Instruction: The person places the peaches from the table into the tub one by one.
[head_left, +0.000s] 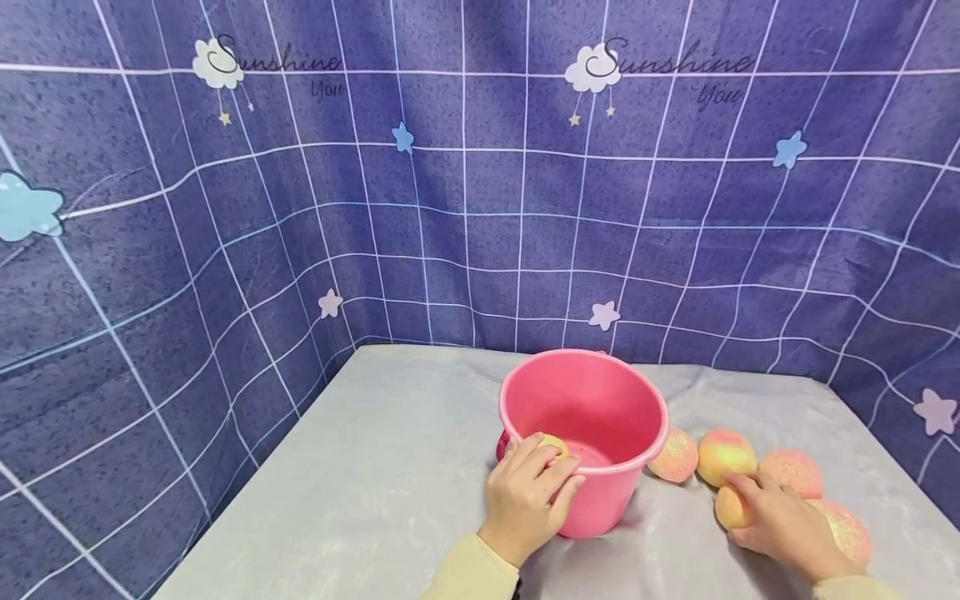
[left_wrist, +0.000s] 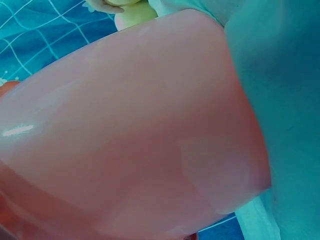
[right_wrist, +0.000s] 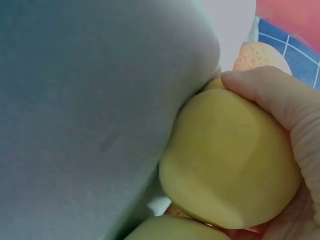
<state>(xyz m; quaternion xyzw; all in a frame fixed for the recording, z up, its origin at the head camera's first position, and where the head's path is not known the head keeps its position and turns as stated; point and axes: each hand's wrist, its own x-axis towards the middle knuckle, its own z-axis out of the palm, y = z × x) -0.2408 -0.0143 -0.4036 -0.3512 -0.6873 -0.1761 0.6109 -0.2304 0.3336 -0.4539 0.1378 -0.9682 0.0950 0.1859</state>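
Note:
A pink bucket (head_left: 600, 500) stands upright on the table. My left hand (head_left: 528, 500) is at its near-left rim, fingers curled over a yellow peach (head_left: 553, 442) that shows just inside the rim; the fingers hide most of this fruit. To the right of the bucket, my right hand (head_left: 787, 525) grips a yellow-orange peach (head_left: 731, 508) low over the table. In the right wrist view the thumb lies along the side of that peach (right_wrist: 230, 160). The left wrist view is filled mostly by the bucket's outer wall (left_wrist: 125, 125), and the left hand's grip is hidden there.
Around the right hand lie more peaches: a pink one (head_left: 673, 457) beside the bucket, a yellow-pink one (head_left: 726, 457), another pink one (head_left: 795, 472) and one (head_left: 846, 533) partly behind the hand. A pale cloth covers the table (head_left: 360, 467); a blue gridded curtain (head_left: 480, 183) hangs behind.

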